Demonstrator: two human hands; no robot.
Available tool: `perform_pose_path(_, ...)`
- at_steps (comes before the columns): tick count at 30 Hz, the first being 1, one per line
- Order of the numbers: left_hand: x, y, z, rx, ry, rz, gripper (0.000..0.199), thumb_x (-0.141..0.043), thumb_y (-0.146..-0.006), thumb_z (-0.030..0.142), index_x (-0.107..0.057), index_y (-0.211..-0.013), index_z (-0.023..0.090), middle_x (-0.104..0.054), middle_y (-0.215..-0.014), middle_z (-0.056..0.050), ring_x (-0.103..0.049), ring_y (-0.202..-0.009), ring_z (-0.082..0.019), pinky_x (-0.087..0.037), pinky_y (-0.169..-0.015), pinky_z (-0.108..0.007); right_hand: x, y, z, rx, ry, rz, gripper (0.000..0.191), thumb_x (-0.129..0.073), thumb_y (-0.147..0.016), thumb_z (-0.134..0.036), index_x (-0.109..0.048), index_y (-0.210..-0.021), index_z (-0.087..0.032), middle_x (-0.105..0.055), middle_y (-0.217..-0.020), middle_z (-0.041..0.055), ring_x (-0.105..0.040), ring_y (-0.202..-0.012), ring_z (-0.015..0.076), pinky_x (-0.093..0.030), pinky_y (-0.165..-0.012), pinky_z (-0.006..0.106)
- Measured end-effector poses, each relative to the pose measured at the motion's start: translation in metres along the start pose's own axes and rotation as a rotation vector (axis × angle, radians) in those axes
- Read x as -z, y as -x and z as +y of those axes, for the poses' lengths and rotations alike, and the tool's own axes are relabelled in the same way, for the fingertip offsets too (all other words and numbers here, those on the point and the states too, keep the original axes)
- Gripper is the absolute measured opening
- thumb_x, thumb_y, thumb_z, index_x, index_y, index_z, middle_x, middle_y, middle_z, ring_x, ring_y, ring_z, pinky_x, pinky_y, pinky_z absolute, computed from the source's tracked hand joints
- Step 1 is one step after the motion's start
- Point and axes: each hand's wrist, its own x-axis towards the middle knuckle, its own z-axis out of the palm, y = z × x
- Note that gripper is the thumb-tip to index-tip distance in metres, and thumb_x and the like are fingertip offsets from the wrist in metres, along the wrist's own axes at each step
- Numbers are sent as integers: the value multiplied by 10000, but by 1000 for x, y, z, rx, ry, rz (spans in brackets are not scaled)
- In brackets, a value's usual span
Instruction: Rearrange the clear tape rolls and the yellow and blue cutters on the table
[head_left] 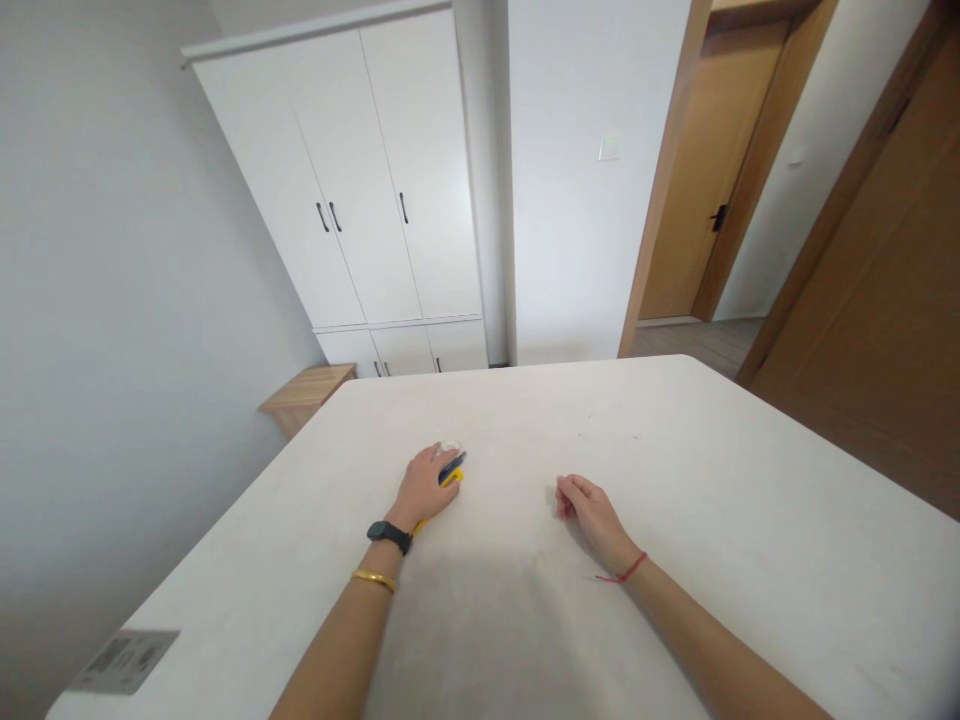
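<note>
My left hand (pixel 430 488) lies low over the white table, its fingers curled round a small cluster of things. A dark blue pen-like item (pixel 453 464) pokes out between thumb and fingers. Beside it shows a yellow tool (pixel 454 478), mostly hidden under the palm; a bit of yellow also appears by the wrist. Just beyond the fingers is a clear ring (pixel 451 446) that looks like a tape roll. My right hand (pixel 590 510) rests on the table further right, closed in a loose fist with nothing visible in it.
The white tabletop (pixel 510 420) has a few dark specks right of centre. A printed grey label (pixel 126 661) is at its near left corner. Beyond stand a wooden side table (pixel 307 387) and a white wardrobe (pixel 375 180). Wooden doors (pixel 705 170) are at the right.
</note>
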Motion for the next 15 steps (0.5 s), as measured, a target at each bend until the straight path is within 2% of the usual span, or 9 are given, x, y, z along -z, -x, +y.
perform_pose_path(2, -3, 6, 17, -131, 91, -56, 633, -612, -702, 257, -539, -1330, 239, -438, -1468, -92, -363, -1356, -296, -245, -1128, -432, 1, 0, 1, 11, 13, 14, 458, -569, -743, -621, -525, -539, -213, -532, -486, 0, -490, -505, 154, -386, -556, 302)
perform_pose_path(5, -5, 15, 46, -254, 229, -170, 815, -612, -633, 203, -419, -1423, 252, -428, -1478, -78, -305, -1391, -319, -195, -1142, -498, 2, 1, 0, 74, 118, 47, 392, -550, -774, -552, -539, -579, -213, -553, -551, 5, -514, -563, 169, -405, -585, 307)
perform_pose_path(7, -5, 22, 64, -304, 317, -236, 908, -606, -608, 180, -331, -1469, 262, -400, -1496, -78, -278, -1405, -331, -151, -1146, -537, 4, 4, -3, 164, 233, 51, 285, -575, -771, -480, -613, -701, -207, -630, -727, 40, -569, -708, 201, -442, -653, 320)
perform_pose_path(9, -4, 29, 76, -343, 400, -285, 975, -598, -600, 163, -243, -1502, 264, -338, -1531, -80, -269, -1413, -320, -131, -1153, -531, 5, 7, -6, 275, 355, 6, 248, -610, -756, -409, -669, -901, -216, -662, -985, 77, -580, -934, 242, -462, -795, 362)
perform_pose_path(12, 0, 37, 78, -350, 478, -285, 1017, -605, -620, 178, -145, -1524, 250, -227, -1576, -77, -229, -1432, -283, -154, -1163, -482, 6, 10, -8, 384, 525, -124, 363, -647, -757, -350, -660, -1100, -233, -626, -1203, 92, -511, -1146, 275, -381, -992, 436)
perform_pose_path(15, 3, 45, 68, -260, 412, -264, 1014, -675, -664, 316, -144, -1525, 229, -176, -1588, -94, -160, -1450, -297, -121, -1166, -494, 8, 9, -8, 366, 648, -220, 397, -652, -769, -318, -651, -1153, -217, -641, -1198, 102, -529, -1124, 285, -376, -1003, 452)
